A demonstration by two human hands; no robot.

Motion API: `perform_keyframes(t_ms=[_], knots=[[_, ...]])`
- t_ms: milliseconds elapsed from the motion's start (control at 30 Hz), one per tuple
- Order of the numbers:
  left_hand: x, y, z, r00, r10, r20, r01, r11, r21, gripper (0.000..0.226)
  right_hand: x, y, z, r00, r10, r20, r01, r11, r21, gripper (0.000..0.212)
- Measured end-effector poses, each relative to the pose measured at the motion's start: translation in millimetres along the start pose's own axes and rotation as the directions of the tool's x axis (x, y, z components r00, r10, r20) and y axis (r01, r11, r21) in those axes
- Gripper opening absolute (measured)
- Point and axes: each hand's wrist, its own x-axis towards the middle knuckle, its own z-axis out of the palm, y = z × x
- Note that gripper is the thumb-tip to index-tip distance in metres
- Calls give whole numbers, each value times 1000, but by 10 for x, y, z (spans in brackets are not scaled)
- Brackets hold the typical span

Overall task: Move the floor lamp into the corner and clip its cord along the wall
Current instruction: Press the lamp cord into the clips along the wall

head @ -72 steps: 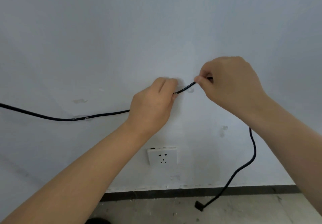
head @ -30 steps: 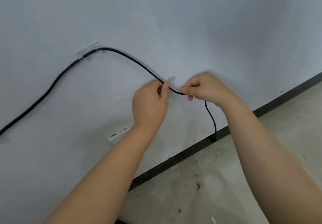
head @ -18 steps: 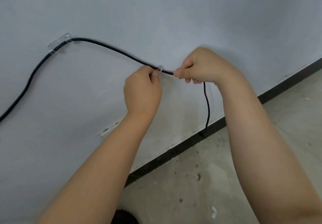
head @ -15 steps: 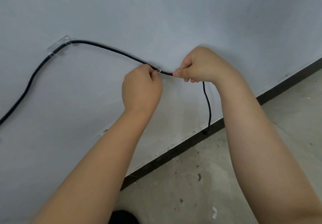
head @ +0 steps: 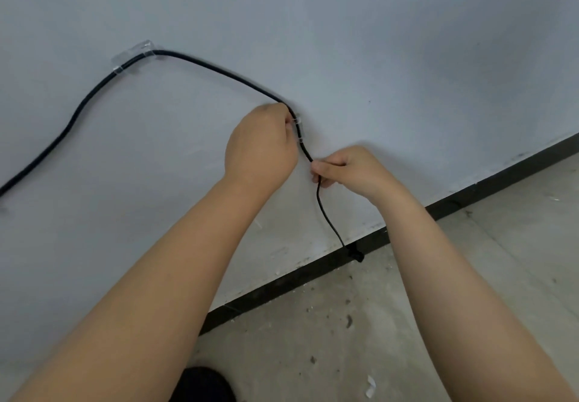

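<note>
pressing cord (head: 219, 71) into clear clip (head: 298, 129), both hands (head: 260, 148) pinching it.

bare wall (head: 376, 41) above, cord (head: 219, 71) crossing left

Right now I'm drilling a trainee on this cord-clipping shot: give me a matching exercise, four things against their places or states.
Things:
1. left hand
2. right hand
3. upper clear clip
4. plug

Places or states:
A. hangs by the black baseboard
B. pinches the cord below the lower clip
C. fixed high on the wall, cord through it
D. fingers at the lower clip

Pairs: 1-D, 2-B, 3-C, 4-A
</note>
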Motion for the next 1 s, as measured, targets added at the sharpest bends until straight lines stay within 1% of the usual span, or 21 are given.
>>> perform_keyframes(t_ms=[100,167,267,400,467,533,600,667,700,767,800,867,933,967,1000], knots=[[1,-35,-28,999,24,33,-25,1000,14,26,-25,40,81,1000,-10,21,8,995,100,26],[-16,-85,-54,999,32,44,-34,999,37,30,-9,47,76,1000,2,28,-3,998,56,23],[-107,-200,-72,1000,19,13,-19,999,39,34,15,80,48,998,13,54,-12,1000,-20,20],[-397,-471,52,997,-83,-5,83,996,41,30,36,144,119,994,60,89,-54,996,-71,20],[-613,-620,188,989,-148,10,147,989,34,29,34,173,208,991,87,100,-77,992,-97,20],[-850,-755,361,972,-232,45,232,973,16,29,24,218,329,989,106,102,-98,992,-80,20],[-1090,-872,557,945,-308,108,310,951,-11,30,10,292,470,987,132,93,-125,989,-75,21],[-1330,-972,753,913,-363,187,376,926,-43,31,-26,417,631,982,176,75,-167,980,-110,24],[-1448,-1022,845,893,-389,228,411,910,-58,31,-53,499,719,980,191,64,-179,971,-158,28],[-1671,-1121,1024,849,-429,309,476,874,-93,30,-138,654,902,973,222,59,-193,930,-312,41],[-1782,-1159,1106,823,-452,344,514,850,-114,30,-190,720,992,968,242,66,-199,903,-382,44],[-1984,-1196,1267,762,-514,395,607,779,-156,29,-272,826,1137,961,263,81,-202,874,-441,44],[-2146,-1188,1420,686,-581,438,703,685,-193,30,-307,891,1236,957,278,84,-219,880,-421,40],[-2196,-1180,1489,658,-596,459,732,650,-205,31,-311,913,1270,954,291,74,-245,898,-364,36],[-2217,-1177,1547,644,-601,472,746,629,-217,33,-311,928,1291,947,314,75,-282,918,-279,32]])
